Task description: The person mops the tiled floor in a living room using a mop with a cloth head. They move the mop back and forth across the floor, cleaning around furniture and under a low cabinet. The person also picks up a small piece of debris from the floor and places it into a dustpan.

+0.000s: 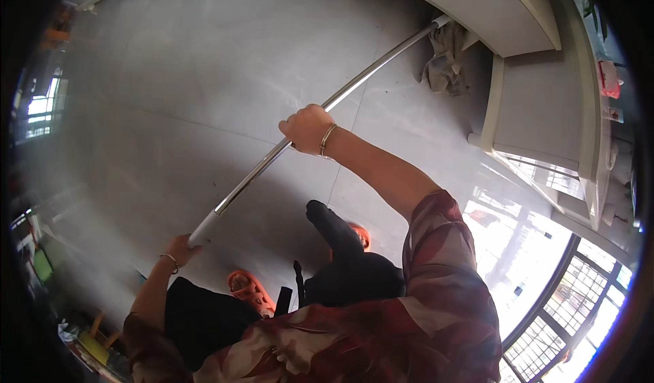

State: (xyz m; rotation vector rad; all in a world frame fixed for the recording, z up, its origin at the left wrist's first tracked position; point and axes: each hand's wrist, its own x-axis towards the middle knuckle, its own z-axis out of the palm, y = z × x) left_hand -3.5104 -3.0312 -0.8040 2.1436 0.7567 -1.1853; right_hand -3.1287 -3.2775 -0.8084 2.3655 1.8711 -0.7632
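Note:
A mop with a shiny metal handle (368, 73) slants across the view from lower left to upper right. My left hand (181, 251) is closed around the white grip (204, 229) at its near end. Farther up the metal part, my right hand (308, 128) wraps round the handle, back of the hand upward. At the far end, a white joint meets grey, limp cloth strips (446, 63) on the floor by the white furniture. Part of the mop head is hidden under the furniture's edge.
White furniture (524, 15) curves along the far right, with a leg and lower rail (494, 103) close to the mop head. Grey tiles (184, 69) make up the floor. Orange clogs (251, 291) are on my feet. A bright barred window (579, 294) is at lower right.

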